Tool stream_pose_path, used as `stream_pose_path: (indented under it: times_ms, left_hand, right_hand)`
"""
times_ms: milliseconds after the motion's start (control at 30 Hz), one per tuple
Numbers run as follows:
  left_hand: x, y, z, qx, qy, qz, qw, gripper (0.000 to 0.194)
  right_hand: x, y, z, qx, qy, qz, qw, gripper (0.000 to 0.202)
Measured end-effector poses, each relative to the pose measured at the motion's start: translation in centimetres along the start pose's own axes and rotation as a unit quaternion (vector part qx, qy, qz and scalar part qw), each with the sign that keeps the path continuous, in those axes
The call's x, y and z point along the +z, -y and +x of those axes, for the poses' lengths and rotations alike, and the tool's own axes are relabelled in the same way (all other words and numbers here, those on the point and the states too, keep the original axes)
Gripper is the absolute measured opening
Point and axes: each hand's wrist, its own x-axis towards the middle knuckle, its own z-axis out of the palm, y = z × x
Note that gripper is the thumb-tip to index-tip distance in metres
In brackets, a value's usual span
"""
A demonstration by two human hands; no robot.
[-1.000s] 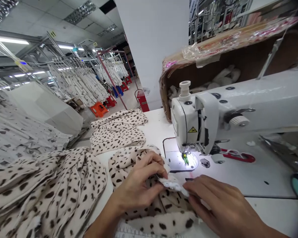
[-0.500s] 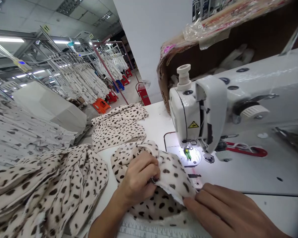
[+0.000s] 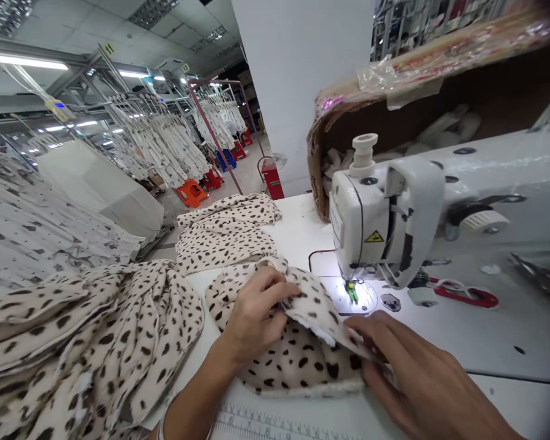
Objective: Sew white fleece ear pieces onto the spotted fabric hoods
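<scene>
A cream fabric piece with dark spots (image 3: 297, 360) lies bunched on the white table before the sewing machine (image 3: 385, 220). My left hand (image 3: 259, 311) pinches its upper layer near the middle, fingers curled over the cloth. At the right end of the same piece, my right hand (image 3: 412, 366) has thumb and fingers closed on the edge. Between both hands the upper layer is lifted, and its pale raw edge shows above the lower layer. The green presser foot (image 3: 352, 292), lit by a lamp, is just beyond the cloth, not touching it.
Spotted fabric is heaped at the left (image 3: 91, 342), and a folded stack (image 3: 227, 235) lies farther back. A ruler scale (image 3: 266, 425) runs along the near table edge. Red-handled snips (image 3: 467, 293) lie under the machine arm. A cardboard box (image 3: 318, 146) stands behind the machine.
My right hand has shifted its hold along the fabric's right edge, and its thumb is now lower. The upper layer is pulled out flatter. The whole view has shifted slightly.
</scene>
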Motion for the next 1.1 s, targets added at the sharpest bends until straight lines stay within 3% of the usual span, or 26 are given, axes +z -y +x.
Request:
stream_pose_path:
  times_ms: [167,267,367,400,467,533,633,700,800,900,1033,1100]
  left_hand:
    - [-1.8,0.3,0.5,-0.072,-0.027,0.069,0.995,0.035]
    - [-2.6,0.1,0.7,-0.098,0.013,-0.017,0.995,0.025]
    - [-3.4,-0.2,1.4,-0.149,0.041,-0.077,0.985,0.013]
    - [-3.7,-0.4,1.7,-0.169,0.05,-0.07,0.982,0.011]
    - [-4.3,-0.6,2.7,-0.188,0.082,-0.04,0.978,0.013]
    - [-4.9,-0.6,3.9,-0.18,0.125,-0.016,0.976,0.012]
    - [-5.0,-0.1,5.6,-0.162,0.168,0.004,0.972,0.008]
    - [-4.6,0.4,6.6,-0.153,0.191,0.02,0.969,0.01]
    - [-4.1,1.4,7.8,-0.143,0.208,0.054,0.966,0.013]
    - [-4.6,2.4,8.7,-0.134,0.205,0.095,0.965,0.016]
    - [-5.8,4.1,9.1,-0.127,0.203,0.145,0.96,0.018]
    - [-5.8,5.0,8.7,-0.132,0.205,0.168,0.955,0.018]
  right_hand:
    - [0.0,-0.4,0.4,0.134,0.078,0.099,0.983,0.019]
    - [-0.1,0.4,0.9,0.263,0.154,0.23,0.924,0.026]
    - [0.2,0.5,1.1,0.314,0.187,0.319,0.874,0.036]
    - [0.3,0.4,1.1,0.305,0.185,0.308,0.882,0.036]
    - [0.4,0.0,1.0,0.241,0.146,0.207,0.937,0.032]
    - [0.3,0.3,1.0,0.119,0.05,0.057,0.99,0.027]
    - [0.7,2.6,1.2,-0.104,-0.058,-0.031,0.992,0.03]
    - [1.6,4.6,1.5,-0.192,-0.051,0.011,0.98,0.026]
    - [3.9,6.5,1.7,-0.21,0.001,0.009,0.978,0.02]
    - [5.4,6.3,1.3,-0.224,0.016,-0.003,0.975,0.01]
    - [4.1,4.6,-0.4,-0.246,0.061,0.095,0.963,0.026]
    - [2.5,3.5,-1.5,-0.215,0.105,0.176,0.955,0.028]
